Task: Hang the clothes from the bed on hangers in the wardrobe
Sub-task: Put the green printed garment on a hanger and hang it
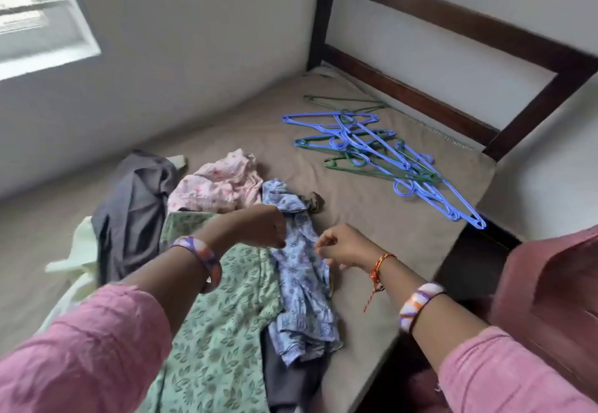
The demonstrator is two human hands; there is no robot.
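No writing reads anywhere; both hands, left hand point(263, 226) and right hand point(339, 246), pinch the blue printed shirt point(301, 286) with curled fingers, hangers point(372, 150) at one o'clock near the bed point(372, 218) edge.

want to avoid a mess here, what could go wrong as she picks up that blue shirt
The blue shirt overlaps the green floral garment, so lifting it may drag that along. The hangers lie interlocked in a pile, so pulling one may snag others. Some hangers reach the bed's edge and could slide off.
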